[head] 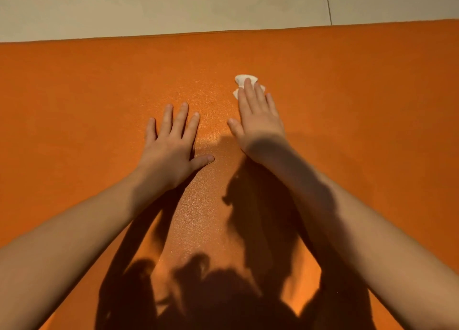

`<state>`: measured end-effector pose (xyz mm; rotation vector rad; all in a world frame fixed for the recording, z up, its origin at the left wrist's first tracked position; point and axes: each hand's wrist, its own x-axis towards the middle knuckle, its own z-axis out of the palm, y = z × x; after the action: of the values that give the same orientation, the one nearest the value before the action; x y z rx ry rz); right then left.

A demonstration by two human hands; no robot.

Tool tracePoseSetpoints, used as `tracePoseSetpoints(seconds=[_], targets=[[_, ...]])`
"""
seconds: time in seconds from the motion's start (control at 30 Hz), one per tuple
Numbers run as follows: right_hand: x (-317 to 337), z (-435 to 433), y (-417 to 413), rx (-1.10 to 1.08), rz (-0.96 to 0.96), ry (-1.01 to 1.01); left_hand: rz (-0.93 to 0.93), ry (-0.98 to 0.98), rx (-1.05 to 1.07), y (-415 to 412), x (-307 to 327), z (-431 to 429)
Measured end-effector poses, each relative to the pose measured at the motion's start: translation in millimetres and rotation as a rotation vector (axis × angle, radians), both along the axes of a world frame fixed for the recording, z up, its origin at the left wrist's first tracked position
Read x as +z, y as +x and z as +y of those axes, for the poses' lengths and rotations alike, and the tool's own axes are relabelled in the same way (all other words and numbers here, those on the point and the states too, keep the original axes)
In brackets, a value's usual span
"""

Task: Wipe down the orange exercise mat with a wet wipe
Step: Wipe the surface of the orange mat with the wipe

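Note:
The orange exercise mat [87, 101] fills most of the view, its far edge running across the top. My right hand [258, 115] lies flat with straight fingers pressing a crumpled white wet wipe [242, 79] onto the mat; bits of the wipe show past the fingertips and beside them. To its left, my left hand [173, 140] rests flat on the mat, fingers spread, holding nothing. A shiny damp-looking patch lies between my forearms.
Pale tiled floor [198, 4] lies beyond the mat's far edge, with a dark grout line [328, 4] at the upper right. Shadows of my head and arms fall on the near part of the mat.

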<state>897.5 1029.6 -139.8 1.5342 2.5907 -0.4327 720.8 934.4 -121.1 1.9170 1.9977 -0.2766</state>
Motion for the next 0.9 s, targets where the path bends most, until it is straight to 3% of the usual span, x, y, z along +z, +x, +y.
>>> tracePoseSetpoints(seconds=[0.1, 0.17, 0.3, 0.47, 0.67, 0.8, 0.9], targets=[[-3.8, -16.9, 19.1, 0.163, 0.007, 0.094, -0.007, 0.001, 0.005, 3.6, 1.5, -2.6], [-6.4, -5.2, 33.2, 0.046, 0.011, 0.146, -0.016, -0.014, -0.004, 8.3, 0.6, -8.9], [-6.6, -19.2, 23.6, -0.171, 0.082, 0.062, 0.032, 0.025, -0.054, 16.3, -6.4, -23.5], [-4.4, -45.3, 42.9, 0.184, 0.056, 0.052, 0.062, 0.022, -0.07, 18.2, -5.6, -23.6], [-1.9, -49.5, 39.0, -0.202, 0.058, 0.039, 0.075, -0.005, -0.105, 22.9, -2.9, -34.3], [0.1, -84.0, 42.8, 0.154, 0.04, 0.024, 0.094, 0.022, -0.16, 24.8, -5.2, -44.4], [0.8, -66.5, 68.5, 0.095, 0.014, 0.061, 0.1, -0.016, -0.114, 29.1, -0.2, -42.2]])
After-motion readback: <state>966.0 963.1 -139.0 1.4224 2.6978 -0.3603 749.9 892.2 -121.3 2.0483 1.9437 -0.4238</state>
